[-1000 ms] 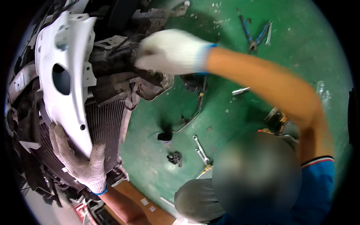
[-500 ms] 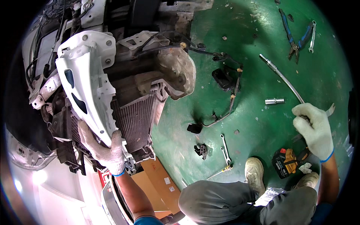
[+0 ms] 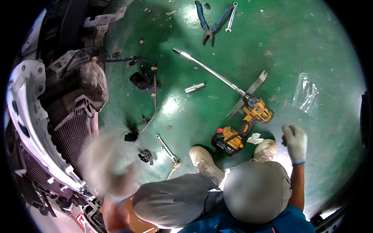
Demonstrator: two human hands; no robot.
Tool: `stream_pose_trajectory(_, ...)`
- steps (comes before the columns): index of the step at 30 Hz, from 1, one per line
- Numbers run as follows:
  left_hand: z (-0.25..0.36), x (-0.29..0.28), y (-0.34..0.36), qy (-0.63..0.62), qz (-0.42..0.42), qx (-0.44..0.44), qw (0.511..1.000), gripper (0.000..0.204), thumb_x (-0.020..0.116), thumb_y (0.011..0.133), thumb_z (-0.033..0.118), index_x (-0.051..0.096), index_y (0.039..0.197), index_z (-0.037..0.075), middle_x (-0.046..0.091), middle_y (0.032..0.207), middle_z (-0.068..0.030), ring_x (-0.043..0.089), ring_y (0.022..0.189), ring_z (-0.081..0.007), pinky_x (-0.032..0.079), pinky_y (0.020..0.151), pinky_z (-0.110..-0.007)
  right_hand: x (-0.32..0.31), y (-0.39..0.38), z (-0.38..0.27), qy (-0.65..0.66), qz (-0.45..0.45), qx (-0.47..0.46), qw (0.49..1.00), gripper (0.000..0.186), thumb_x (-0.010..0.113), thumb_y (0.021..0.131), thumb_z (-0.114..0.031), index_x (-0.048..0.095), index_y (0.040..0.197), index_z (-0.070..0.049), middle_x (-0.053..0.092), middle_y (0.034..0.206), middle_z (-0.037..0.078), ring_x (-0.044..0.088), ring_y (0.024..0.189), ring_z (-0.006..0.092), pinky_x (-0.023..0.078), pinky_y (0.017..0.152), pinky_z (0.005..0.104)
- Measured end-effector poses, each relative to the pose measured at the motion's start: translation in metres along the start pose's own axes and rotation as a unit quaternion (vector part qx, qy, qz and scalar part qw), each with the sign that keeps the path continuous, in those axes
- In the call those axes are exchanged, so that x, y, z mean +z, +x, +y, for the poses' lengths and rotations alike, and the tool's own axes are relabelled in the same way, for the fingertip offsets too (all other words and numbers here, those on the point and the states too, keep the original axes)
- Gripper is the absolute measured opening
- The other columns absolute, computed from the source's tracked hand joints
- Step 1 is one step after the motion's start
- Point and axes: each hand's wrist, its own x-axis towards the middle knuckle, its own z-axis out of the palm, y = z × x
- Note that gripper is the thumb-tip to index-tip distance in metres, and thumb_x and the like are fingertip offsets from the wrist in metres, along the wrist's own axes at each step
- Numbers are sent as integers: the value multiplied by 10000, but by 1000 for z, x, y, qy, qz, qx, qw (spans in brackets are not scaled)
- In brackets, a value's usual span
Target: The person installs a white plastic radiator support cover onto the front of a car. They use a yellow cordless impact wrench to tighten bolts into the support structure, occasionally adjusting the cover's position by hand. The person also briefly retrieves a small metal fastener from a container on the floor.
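My right hand (image 3: 295, 141), in a white glove, hovers over the green floor with its fingers apart and nothing in it. It is just right of a yellow cordless drill (image 3: 248, 120) that lies on the floor with a long chrome extension bar (image 3: 210, 72) on it. My left hand (image 3: 107, 167), also gloved, is a blur beside the car's radiator (image 3: 74, 132) and the white bumper piece (image 3: 27, 116). Its grip is unreadable.
Blue-handled pliers (image 3: 210, 23) and a spanner (image 3: 232, 11) lie at the far side. A chrome socket (image 3: 195, 87), a small wrench (image 3: 166, 147), black clips (image 3: 145, 156) and a clear plastic bag (image 3: 307, 93) are scattered on the floor. My shoes (image 3: 202, 159) stand by the drill.
The view has swung right, away from the car. My right hand dropped beside the drill. My left hand came off the white bumper piece and is blurred in motion.
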Motion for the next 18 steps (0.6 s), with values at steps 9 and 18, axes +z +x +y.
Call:
stream_pose_trajectory(9,26,359,146,-292,-38,-508,810,535,583,902,372,561,1118,-117,684,1057,-328,693,991,-436,539,921,-481,101,7,19,351,-223,100,904,362,722,915,-207,635,1180,24,642,929,52,577,734,122,467,618,280)
stream_pose_trajectory(18,78,210,142,-630,55,-441,637,308,641,909,211,559,1057,-47,654,925,-154,704,799,-304,621,701,-485,116,-8,6,492,-225,-8,841,285,664,912,-58,626,1189,-6,675,950,67,650,841,182,540,795,339)
